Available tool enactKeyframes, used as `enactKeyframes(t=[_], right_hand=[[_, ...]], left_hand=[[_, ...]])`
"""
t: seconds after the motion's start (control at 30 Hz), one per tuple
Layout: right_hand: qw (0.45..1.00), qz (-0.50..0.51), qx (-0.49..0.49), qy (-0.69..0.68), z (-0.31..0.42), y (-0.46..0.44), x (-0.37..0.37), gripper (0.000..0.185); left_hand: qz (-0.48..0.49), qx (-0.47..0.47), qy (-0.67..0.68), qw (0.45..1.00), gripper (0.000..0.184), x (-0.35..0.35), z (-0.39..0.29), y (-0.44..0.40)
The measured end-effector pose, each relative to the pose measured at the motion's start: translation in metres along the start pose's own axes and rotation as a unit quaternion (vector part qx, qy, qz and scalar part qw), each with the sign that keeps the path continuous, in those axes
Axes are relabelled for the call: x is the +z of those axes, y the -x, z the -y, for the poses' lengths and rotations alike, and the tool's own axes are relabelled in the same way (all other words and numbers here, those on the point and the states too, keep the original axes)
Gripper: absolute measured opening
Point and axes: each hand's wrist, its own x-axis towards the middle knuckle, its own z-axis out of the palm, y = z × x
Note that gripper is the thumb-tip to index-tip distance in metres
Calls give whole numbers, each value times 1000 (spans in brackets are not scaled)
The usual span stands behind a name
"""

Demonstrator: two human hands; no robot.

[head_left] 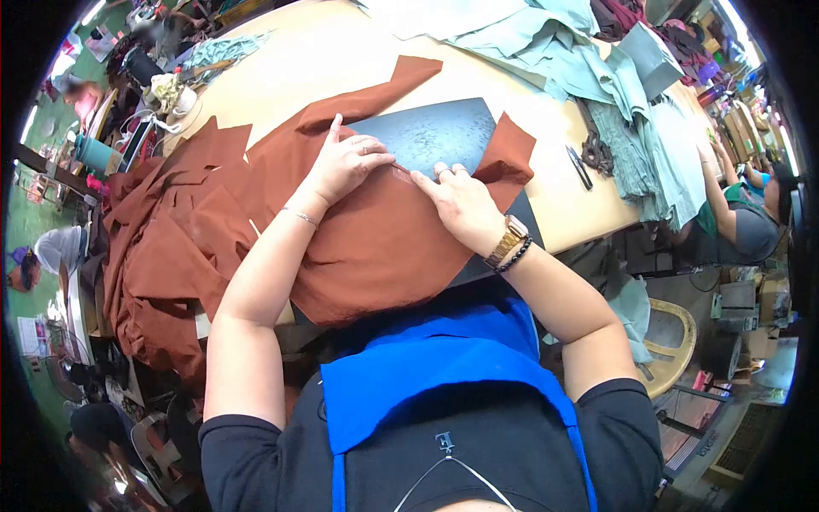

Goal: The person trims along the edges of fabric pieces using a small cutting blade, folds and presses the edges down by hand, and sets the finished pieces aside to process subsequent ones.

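A rust-brown fabric piece [384, 247] lies over a dark, smooth board [426, 128] on the table in front of me. My left hand [348, 164] rests palm down on the fabric near its upper edge, fingers spread. Close by on the right, my right hand [465, 209] presses the same edge, its thumb stretched toward the left hand and its fingers laid forward. A short red strip or fold shows between the two hands; its detail is too small to tell. The undersides of my fingers are hidden.
More rust-brown fabric [171, 264] is heaped at the left. Pale green fabric [546, 51] covers the back right of the cream table [299, 51]. Dark-handled snips or scissors [579, 168] lie right of the board. A yellowish chair [670, 346] and a person [742, 213] are at the right.
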Motion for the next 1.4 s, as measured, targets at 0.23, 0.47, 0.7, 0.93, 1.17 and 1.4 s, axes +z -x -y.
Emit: enactKeyframes(t=[0.23, 0.47, 0.7, 0.93, 1.17, 1.4], right_hand=[[997, 63, 35, 8, 7, -29, 5, 53], [999, 16, -33, 40, -9, 6, -26, 32], [977, -9, 108, -183, -7, 49, -37, 14], [992, -84, 80, -43, -91, -1, -42, 22], [985, -92, 110, -95, -42, 5, -35, 31], [976, -143, 85, -143, -56, 37, -4, 42]], left_hand=[[3, -34, 11, 999, 18, -3, -4, -2], [-26, -50, -5, 998, 17, -3, -6, -1], [68, -255, 76, 962, 39, -41, -23, 36], [338, -249, 78, 904, 82, -119, -107, 24], [185, -42, 104, 976, 86, -86, -101, 40], [206, -229, 107, 945, 112, -78, -127, 74]])
